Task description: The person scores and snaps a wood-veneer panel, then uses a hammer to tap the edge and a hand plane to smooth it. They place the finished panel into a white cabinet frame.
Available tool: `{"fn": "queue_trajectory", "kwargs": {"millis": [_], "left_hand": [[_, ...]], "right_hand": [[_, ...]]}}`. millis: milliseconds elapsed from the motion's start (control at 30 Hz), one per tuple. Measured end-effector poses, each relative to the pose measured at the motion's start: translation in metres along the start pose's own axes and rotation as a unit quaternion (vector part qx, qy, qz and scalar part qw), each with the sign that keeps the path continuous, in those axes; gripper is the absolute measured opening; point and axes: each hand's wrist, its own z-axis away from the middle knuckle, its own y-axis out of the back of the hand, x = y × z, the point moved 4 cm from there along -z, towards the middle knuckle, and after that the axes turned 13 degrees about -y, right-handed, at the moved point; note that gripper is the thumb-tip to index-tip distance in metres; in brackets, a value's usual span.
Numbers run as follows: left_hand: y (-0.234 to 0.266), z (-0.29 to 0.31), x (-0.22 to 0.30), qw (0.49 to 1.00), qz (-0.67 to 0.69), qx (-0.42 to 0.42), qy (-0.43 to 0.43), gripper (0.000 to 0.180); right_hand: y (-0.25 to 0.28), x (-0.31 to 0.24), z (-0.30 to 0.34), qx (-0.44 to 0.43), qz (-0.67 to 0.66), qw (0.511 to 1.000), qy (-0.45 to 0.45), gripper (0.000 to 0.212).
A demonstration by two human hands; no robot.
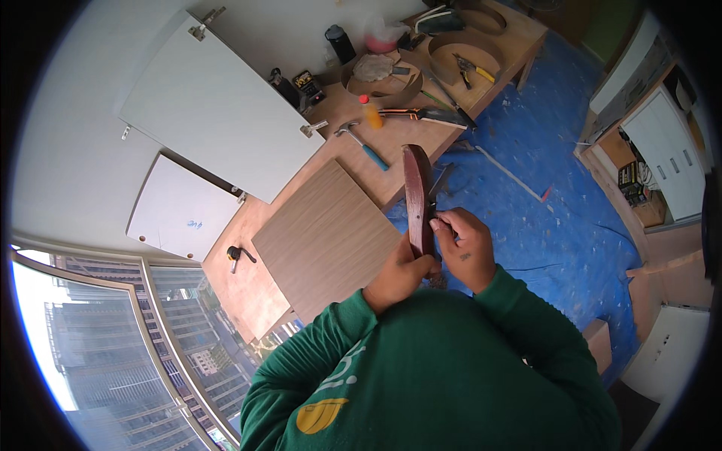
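Note:
Upright in front of my chest is a long dark-red tool (417, 192) with a worn, smooth face and a rounded top end; its exact kind I cannot make out. My left hand (402, 274) is wrapped around its lower end, thumb across the front. On its right side, my right hand (465, 248) has fingers and thumb pinched at a small dark part along the edge; what lies between the fingertips is mostly hidden. A wood-grain panel (327, 240) lies on the workbench (233, 289) just left of my hands.
A hammer (364, 147), an orange drink bottle (371, 111), a handsaw (425, 116) and pliers (475, 70) lie farther along the bench. White cabinet doors (226, 105) with hinges lean on the wall. A tape measure (239, 257) sits near the window. Blue sheeting (526, 143) covers the floor.

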Motion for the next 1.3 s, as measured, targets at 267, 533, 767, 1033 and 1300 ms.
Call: {"fn": "queue_trajectory", "kwargs": {"millis": [267,533,767,1033,1300], "left_hand": [[0.000,-0.030,-0.002,0.991,-0.070,-0.065,0.094,0.039],[0.003,-0.029,-0.024,0.989,0.029,-0.032,0.144,0.064],[-0.004,-0.024,-0.027,0.992,0.025,-0.044,0.115,0.033],[0.004,-0.015,-0.033,0.986,-0.066,-0.047,0.144,0.028],[-0.006,-0.020,-0.039,0.967,-0.219,-0.052,0.122,0.062]], "right_hand": [[0.004,0.051,-0.017,-0.142,-0.161,0.957,-0.194,0.012],[0.048,0.147,-0.005,-0.048,-0.408,0.845,-0.341,0.014],[0.104,0.338,-0.037,0.101,-0.101,0.864,-0.483,0.093],[0.135,0.382,-0.023,0.155,-0.159,0.855,-0.469,0.032],[-0.014,0.142,0.047,-0.356,-0.433,0.732,-0.387,0.060]]}}
